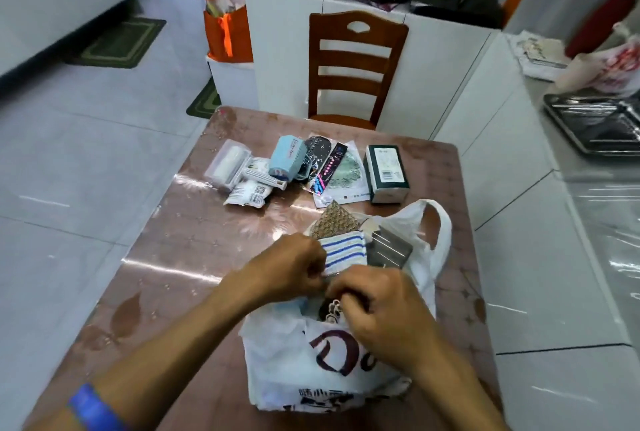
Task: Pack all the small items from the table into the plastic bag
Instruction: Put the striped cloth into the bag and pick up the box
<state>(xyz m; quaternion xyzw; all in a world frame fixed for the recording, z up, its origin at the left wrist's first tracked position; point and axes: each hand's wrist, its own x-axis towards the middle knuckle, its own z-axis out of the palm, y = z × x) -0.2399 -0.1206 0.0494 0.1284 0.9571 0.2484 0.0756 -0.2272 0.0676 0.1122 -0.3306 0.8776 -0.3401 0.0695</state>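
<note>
A white plastic bag (311,371) with dark printing stands near the table's front edge, its far handle (440,223) sticking up. Both hands meet over its mouth. My left hand (287,264) pinches the near edge of a blue-striped white cloth packet (344,250). My right hand (384,313) is closed on the same bundle just above the bag's opening. Behind the packet lie a patterned beige piece (334,223) and a grey flat pack (389,247). Farther back on the table lie a clear box (228,164), white sachets (249,191), a blue mask pack (285,157), hairclip cards (329,171) and a dark green box (386,171).
The table (194,240) has a glossy brown cover. A wooden chair (353,67) stands at its far side. A white counter (554,223) with a dark tray (595,122) runs along the right. An orange bag (228,29) sits on a low cabinet behind.
</note>
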